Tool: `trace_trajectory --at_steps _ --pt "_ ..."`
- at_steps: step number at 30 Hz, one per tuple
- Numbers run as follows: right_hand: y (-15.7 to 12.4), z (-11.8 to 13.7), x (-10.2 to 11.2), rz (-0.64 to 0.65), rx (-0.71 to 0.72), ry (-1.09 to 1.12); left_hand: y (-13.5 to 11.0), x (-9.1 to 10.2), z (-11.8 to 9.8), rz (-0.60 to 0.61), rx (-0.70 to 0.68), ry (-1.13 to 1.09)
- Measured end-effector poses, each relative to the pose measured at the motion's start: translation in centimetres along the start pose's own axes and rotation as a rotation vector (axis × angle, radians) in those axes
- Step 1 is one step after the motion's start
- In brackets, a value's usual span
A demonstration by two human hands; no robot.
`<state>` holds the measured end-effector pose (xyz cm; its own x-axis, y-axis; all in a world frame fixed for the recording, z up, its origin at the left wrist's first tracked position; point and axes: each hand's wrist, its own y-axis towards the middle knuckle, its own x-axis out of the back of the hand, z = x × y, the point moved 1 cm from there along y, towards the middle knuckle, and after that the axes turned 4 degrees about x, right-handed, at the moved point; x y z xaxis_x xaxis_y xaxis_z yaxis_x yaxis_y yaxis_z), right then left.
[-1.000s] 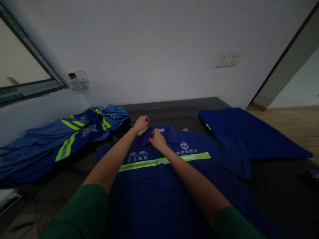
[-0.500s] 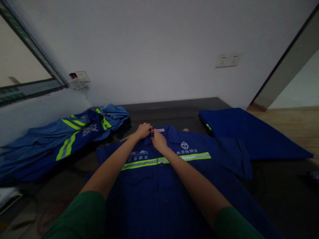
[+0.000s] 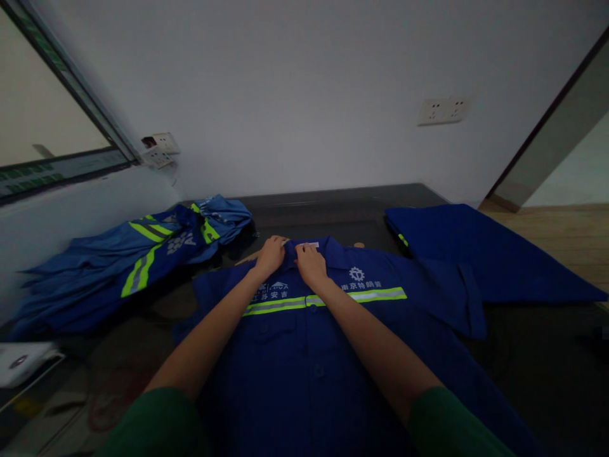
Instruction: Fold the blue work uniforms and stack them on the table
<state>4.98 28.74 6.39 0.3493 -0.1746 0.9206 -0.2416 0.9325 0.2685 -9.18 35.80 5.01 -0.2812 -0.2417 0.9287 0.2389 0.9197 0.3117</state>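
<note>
A dark blue work shirt (image 3: 285, 355) with a yellow and silver reflective stripe and white print lies spread face up before me, collar pointing away. My left hand (image 3: 271, 254) is closed at the left part of its collar (image 3: 290, 255), fingers bent over the cloth. Close beside it, my right hand (image 3: 310, 261) has its fingers curled on the collar near the white neck label (image 3: 311, 244). Both sets of fingertips are partly hidden, and the picture is dim.
On the dark table (image 3: 323, 219), crumpled blue reflective clothing (image 3: 157, 254) lies at left and a folded blue garment (image 3: 480, 254) at right. A white device (image 3: 26, 365) stands at the near left. Wall sockets (image 3: 442, 111) are on the wall behind.
My hands have moved slightly apart along the collar, the right one shifting right towards the label. The whole view has shifted a little, showing more of the white device.
</note>
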Motion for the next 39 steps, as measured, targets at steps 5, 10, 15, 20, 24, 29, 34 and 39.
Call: trace_trajectory --at_steps 5,10,15,20,24,29,34,39 --pt "1.1 -2.1 2.1 -0.082 -0.018 0.077 -2.8 -1.7 -1.8 0.141 -0.004 0.018" --pt "1.5 -7.7 4.5 -0.046 -0.093 0.084 -3.5 -1.3 -2.1 0.168 0.032 0.040" --pt "0.1 -10.3 2.6 0.128 -0.060 -0.090 -3.3 -1.0 -1.7 0.220 0.049 0.027" --pt "-0.3 -11.1 0.8 0.151 -0.064 -0.145 -3.4 -0.6 -1.0 0.275 0.041 0.020" --pt "-0.3 -11.1 1.1 0.111 -0.072 -0.165 -3.7 0.0 -1.1 0.244 0.017 0.047" --pt "-0.6 -9.8 1.7 -0.008 -0.002 -0.220 -4.4 -0.2 -2.3 0.237 -0.048 0.000" --pt "-0.9 -9.2 0.8 0.120 0.045 -0.136 -4.8 -0.5 -2.5 0.292 -0.035 -0.010" --pt "-0.2 -9.9 0.2 0.136 0.015 -0.158 -3.6 -0.8 -2.2 0.312 -0.047 0.014"
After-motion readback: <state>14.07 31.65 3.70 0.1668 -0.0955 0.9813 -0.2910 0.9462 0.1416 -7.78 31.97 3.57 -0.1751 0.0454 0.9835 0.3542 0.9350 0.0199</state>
